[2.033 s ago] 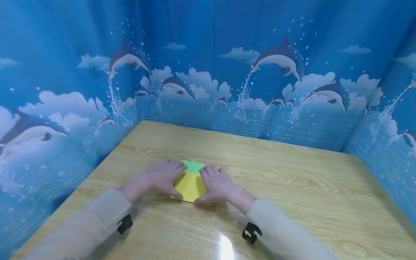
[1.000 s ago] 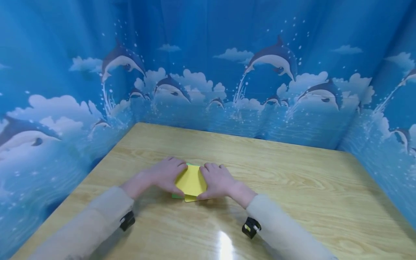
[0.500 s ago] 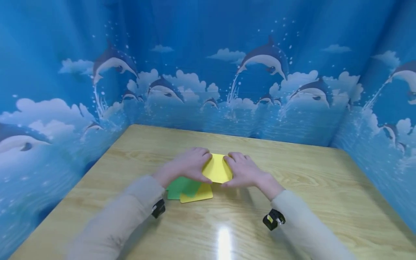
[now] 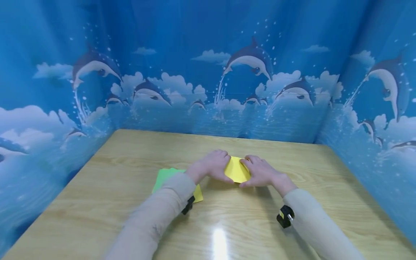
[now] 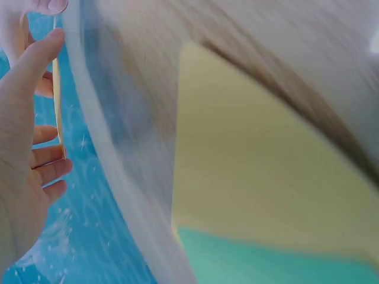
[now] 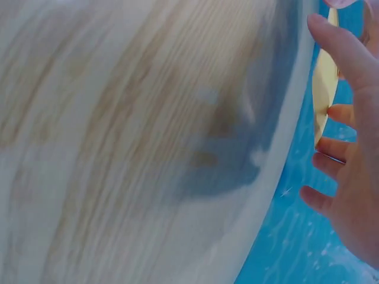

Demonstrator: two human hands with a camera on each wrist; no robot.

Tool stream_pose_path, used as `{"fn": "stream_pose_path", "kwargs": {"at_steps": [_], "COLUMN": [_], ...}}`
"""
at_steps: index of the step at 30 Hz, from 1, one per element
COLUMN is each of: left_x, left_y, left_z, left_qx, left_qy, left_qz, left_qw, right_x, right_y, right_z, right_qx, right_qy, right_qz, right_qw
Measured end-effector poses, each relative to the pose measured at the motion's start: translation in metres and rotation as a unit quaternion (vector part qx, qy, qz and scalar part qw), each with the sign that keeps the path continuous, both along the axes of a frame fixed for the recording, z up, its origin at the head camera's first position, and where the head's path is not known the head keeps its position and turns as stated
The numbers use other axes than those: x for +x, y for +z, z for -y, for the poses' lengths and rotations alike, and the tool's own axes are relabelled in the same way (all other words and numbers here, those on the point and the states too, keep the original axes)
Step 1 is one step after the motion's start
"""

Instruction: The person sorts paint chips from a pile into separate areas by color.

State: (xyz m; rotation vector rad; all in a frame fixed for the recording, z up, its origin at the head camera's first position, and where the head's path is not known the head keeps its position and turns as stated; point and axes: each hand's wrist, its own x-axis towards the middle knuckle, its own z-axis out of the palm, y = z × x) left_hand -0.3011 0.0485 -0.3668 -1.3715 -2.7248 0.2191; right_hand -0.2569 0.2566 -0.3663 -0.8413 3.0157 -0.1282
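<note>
In the head view a thin yellow card (image 4: 236, 170) is held between both hands, above the table. My left hand (image 4: 217, 167) grips its left edge, thumb in front and fingers behind. The right hand (image 4: 261, 172) holds the opposite edge in the same way. Seen nearly edge-on, the card is a narrow strip in both wrist views. Under the left forearm lie green cards (image 4: 163, 177) and a yellow card (image 4: 199, 195), partly hidden by the sleeve. The left wrist view shows that yellow card (image 5: 254, 148) up close, bordering on a green one (image 5: 266, 263).
The wood-grain table (image 4: 247, 227) has its far edge against a blue dolphin-print curtain (image 4: 208, 72), which also runs along both sides. Small black devices sit at the left wrist (image 4: 188, 205) and right wrist (image 4: 285, 216). Glare (image 4: 219, 242) shows near the front.
Both hands have lifted the yellow card off the pile and carried it to the right. The green and yellow cards left behind came into view. The head view has turned rightward.
</note>
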Motion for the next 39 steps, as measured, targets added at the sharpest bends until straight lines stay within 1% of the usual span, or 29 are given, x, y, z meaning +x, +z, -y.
{"fn": "stream_pose_path", "kwargs": {"at_steps": [2,5,8,12,14,17,21,23,25,27,29,31,34,36,39], "left_x": [-0.001,0.000,0.000,0.000,-0.001,-0.001,0.000,0.000,-0.001,-0.002,-0.004,-0.003,0.000,0.003,0.009], "left_y": [-0.004,-0.008,-0.012,-0.017,-0.019,-0.020,-0.016,-0.013,-0.009,-0.002,0.003,0.008,0.013,0.016,0.018], "left_z": [-0.007,-0.015,-0.021,-0.025,-0.027,-0.030,-0.028,-0.025,-0.020,-0.010,0.003,0.018,0.041,0.056,0.077], "left_qx": [0.002,0.006,0.001,-0.012,-0.019,-0.034,-0.039,-0.036,-0.030,-0.023,-0.011,0.001,0.015,0.017,0.017], "left_qy": [0.007,0.026,0.044,0.056,0.062,0.064,0.067,0.067,0.065,0.062,0.060,0.062,0.070,0.075,0.074], "left_qz": [0.013,0.043,0.065,0.084,0.094,0.099,0.105,0.102,0.091,0.079,0.068,0.061,0.058,0.056,0.052], "left_qw": [0.9999,0.9987,0.9969,0.9948,0.9935,0.9924,0.9915,0.9919,0.9932,0.9947,0.9958,0.9962,0.9958,0.9955,0.9957], "right_x": [-0.001,-0.003,-0.006,-0.009,-0.009,-0.009,-0.009,-0.009,-0.009,-0.011,-0.011,-0.010,-0.006,-0.003,0.003], "right_y": [-0.003,-0.006,-0.011,-0.016,-0.016,-0.016,-0.015,-0.014,-0.012,-0.008,-0.002,0.003,0.013,0.016,0.019], "right_z": [-0.005,-0.012,-0.016,-0.017,-0.016,-0.017,-0.016,-0.015,-0.013,-0.008,-0.001,0.008,0.024,0.037,0.058], "right_qx": [0.003,0.006,0.015,0.030,0.032,0.036,0.038,0.033,0.025,0.019,0.013,0.007,-0.005,-0.007,-0.011], "right_qy": [-0.008,-0.024,-0.037,-0.043,-0.044,-0.048,-0.049,-0.048,-0.044,-0.034,-0.025,-0.018,-0.008,-0.002,0.013], "right_qz": [0.014,0.038,0.063,0.084,0.084,0.077,0.073,0.065,0.043,0.009,-0.021,-0.040,-0.051,-0.057,-0.066], "right_qw": [1.000,0.999,0.997,0.995,0.995,0.995,0.995,0.996,0.998,0.999,0.999,0.999,0.999,0.998,0.998]}}
